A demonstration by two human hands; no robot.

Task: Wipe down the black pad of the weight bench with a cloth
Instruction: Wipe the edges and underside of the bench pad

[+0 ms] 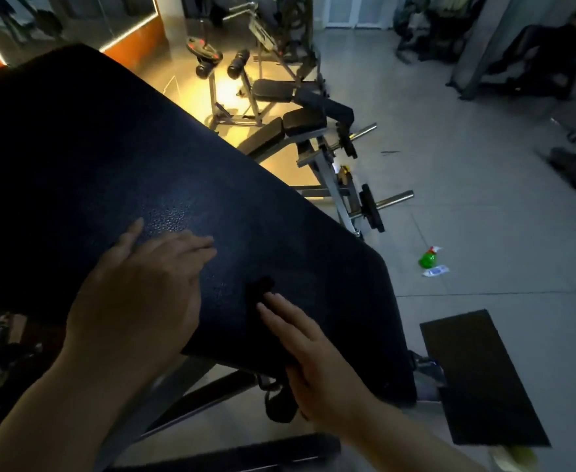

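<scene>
From the head camera, the large black textured vinyl pad of the weight bench (116, 158) slants across the left and centre of the scene. The left hand (143, 281) lies flat on its near part, fingers spread and straight. To its right, the right hand (310, 356) rests at the pad's near edge, fingers straight and together, the fingertips pressing a small dark cloth (259, 287) against the pad. On the grey tiled floor (484, 199) to the right stand a green plastic spray bottle (428, 258) and, nearer, a black rectangular mat (480, 379).
</scene>
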